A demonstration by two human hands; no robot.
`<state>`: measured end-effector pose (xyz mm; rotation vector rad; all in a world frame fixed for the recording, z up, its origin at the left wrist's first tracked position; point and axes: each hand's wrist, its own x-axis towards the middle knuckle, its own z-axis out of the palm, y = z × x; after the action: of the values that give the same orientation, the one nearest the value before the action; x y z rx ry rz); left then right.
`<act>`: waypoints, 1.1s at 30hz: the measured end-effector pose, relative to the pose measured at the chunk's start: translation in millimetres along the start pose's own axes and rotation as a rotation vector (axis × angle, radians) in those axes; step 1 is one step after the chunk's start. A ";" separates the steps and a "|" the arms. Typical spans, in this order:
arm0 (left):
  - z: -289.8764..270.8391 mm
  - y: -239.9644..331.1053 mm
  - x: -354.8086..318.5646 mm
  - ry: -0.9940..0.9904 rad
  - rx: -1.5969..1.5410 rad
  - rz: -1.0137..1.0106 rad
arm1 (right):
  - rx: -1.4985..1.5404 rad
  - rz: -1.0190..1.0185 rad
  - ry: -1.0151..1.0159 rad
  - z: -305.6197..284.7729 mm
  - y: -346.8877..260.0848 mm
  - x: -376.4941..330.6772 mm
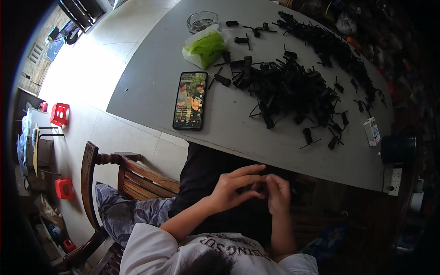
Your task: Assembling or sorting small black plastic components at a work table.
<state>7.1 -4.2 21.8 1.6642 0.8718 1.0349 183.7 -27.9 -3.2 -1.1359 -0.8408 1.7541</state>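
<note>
Above my lap, just short of the table's near edge, my two hands meet. My left hand (233, 187) has its fingers stretched toward the right, with the thumb apart below them. My right hand (278, 192) is closed in a pinch, its fingertips against the left fingers. Anything between those fingertips is too small or hidden to make out. On the table beyond lies a large heap of small black plastic parts (293, 91) with thin stems. A few loose black parts (307, 135) lie nearest my hands.
The grey table (151, 82) also bears a phone (189, 101) playing a video, a green plastic packet (206, 48), a glass ashtray (202, 22) and a small white box (371, 131). More black parts (339, 43) line the far right. A wooden chair (89, 178) with a cushion (137, 213) stands left.
</note>
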 end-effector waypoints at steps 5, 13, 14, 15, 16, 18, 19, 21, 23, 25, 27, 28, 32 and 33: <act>-5.9 -10.7 -2.9 -0.040 0.247 0.018 | -0.653 -0.499 0.192 22.0 -15.1 -6.0; 9.1 -0.3 -3.4 0.077 0.049 0.065 | 0.020 -0.344 0.197 33.9 -6.6 -13.3; 9.7 -1.0 -3.0 0.103 -0.015 0.127 | 0.128 -0.332 0.173 35.2 -0.4 -14.3; 9.7 -2.5 -4.3 0.105 -0.014 0.127 | 0.237 -0.319 0.150 37.3 4.0 -14.2; 10.0 -4.0 -6.1 0.110 -0.116 0.081 | 0.238 -0.318 0.149 41.0 5.3 -13.7; 9.3 -5.3 -8.4 0.114 -0.219 0.035 | 0.170 -0.358 0.119 46.5 5.5 -13.2; 8.2 -5.7 -9.3 0.099 -0.287 -0.008 | 0.169 -0.359 0.121 45.4 4.9 -13.0; 6.4 -5.9 -8.9 0.075 -0.365 -0.046 | -0.046 -0.380 0.116 38.1 1.5 -13.7; 3.2 -6.2 -5.2 0.062 -0.280 -0.020 | -0.138 -0.399 0.133 24.1 -0.7 -11.2; -1.8 -14.0 -3.7 0.037 -0.090 0.041 | -0.234 -0.415 0.161 5.3 -1.4 -4.8; -3.1 -15.0 -10.1 -0.010 0.085 -0.146 | -0.712 -0.587 0.407 -11.9 -7.0 10.8; -2.3 -12.3 -8.7 -0.013 0.083 -0.140 | -0.714 -0.591 0.412 -15.0 -16.0 18.2; 3.7 -14.9 -0.4 -0.101 0.440 -0.203 | -1.154 -0.700 0.751 -36.8 -47.2 45.1; 5.0 -19.0 1.4 -0.101 0.583 -0.027 | -1.319 -0.743 0.821 -44.8 -50.0 51.4</act>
<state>10.7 0.9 3.1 2.1551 1.1996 0.7020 229.2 42.8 6.0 -1.7738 -1.5966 -0.1104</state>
